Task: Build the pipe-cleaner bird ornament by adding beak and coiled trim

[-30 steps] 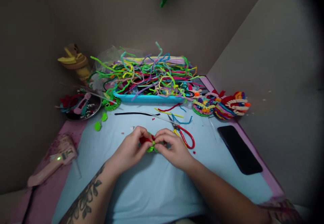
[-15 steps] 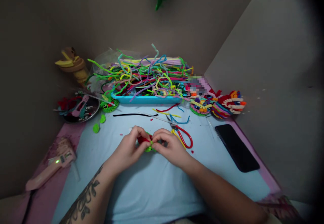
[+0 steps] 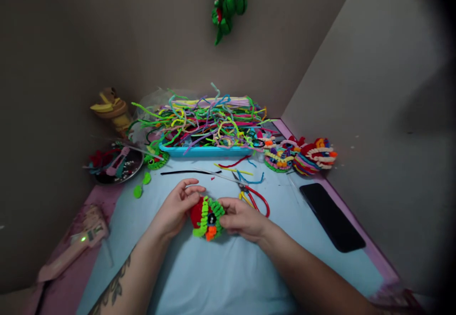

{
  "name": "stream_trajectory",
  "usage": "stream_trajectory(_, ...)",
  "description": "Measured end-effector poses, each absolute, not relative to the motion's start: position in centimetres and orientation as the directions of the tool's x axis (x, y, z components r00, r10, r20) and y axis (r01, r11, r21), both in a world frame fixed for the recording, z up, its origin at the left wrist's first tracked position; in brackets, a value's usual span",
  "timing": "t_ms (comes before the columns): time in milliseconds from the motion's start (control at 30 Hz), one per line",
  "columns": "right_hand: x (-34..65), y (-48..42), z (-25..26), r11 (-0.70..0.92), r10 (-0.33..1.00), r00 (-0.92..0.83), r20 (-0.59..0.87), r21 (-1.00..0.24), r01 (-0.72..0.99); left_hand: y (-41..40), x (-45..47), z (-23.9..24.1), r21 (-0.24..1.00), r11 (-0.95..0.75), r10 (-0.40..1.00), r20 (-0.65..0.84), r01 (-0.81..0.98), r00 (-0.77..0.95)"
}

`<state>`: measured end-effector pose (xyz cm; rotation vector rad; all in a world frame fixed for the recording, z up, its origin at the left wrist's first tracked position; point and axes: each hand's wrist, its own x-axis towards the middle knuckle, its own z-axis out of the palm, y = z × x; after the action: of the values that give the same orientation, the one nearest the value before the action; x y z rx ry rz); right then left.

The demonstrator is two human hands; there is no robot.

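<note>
A small pipe-cleaner bird (image 3: 208, 218), with a red body, green fringed strips, a dark eye and an orange beak, is held between both hands above the table. My left hand (image 3: 179, 207) grips its red side with the thumb, the other fingers curled above. On the green edge at the right, my right hand (image 3: 241, 217) pinches with thumb and fingers. Just behind the right hand lie scissors (image 3: 253, 198) with red and yellow handles. Short pipe-cleaner pieces, among them a black stem (image 3: 188, 172) and a blue one (image 3: 251, 179), rest beyond the hands.
A blue tray (image 3: 206, 152) heaped with pipe cleaners stands at the back. Finished pipe-cleaner birds (image 3: 309, 157) and a phone (image 3: 331, 216) are on the right. To the left are a glue gun (image 3: 78, 246), a metal dish (image 3: 137, 163) and a green figure (image 3: 156, 158).
The bird has been turned, so its eye and orange beak now show. Both hands have spread slightly apart around it. The camera view has tilted up, bringing more hanging green pieces into sight.
</note>
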<state>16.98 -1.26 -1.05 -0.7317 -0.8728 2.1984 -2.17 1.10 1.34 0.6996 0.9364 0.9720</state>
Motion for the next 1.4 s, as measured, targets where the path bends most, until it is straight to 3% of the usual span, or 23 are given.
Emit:
stream_trajectory(133,16.7,-1.0,-0.9,-0.622,0.759,-0.590,-0.276,-0.576,-0.531,1.2,-1.9,1.2,0.755,0.476,0.880,-0.407,-0.451,0.245)
stream_trajectory(267,17.0,-0.2,-1.3,-0.533,0.845,-0.439,-0.304,-0.425,-0.731,1.1,-1.5,1.1,0.720,0.552,0.825,-0.398,-0.421,0.401)
stream_trajectory(533,17.2,-0.3,-1.5,-0.507,0.860,-0.428,-0.278,-0.371,-0.778,1.1,-1.0,0.1,0.713,0.509,0.853,-0.341,-0.483,0.395)
stream_trajectory(1233,16.1,-0.3,-1.9,-0.473,0.874,-0.351,-0.336,-0.424,-0.772,0.1,1.5,-0.2,0.822,0.231,0.972,-0.216,-0.520,0.089)
stream_trajectory(1400,15.7,-0.7,-1.8,-0.444,0.895,-0.332,-0.299,-0.517,-0.732,0.0,1.5,0.0,0.824,0.222,0.975,-0.197,-0.521,0.104)
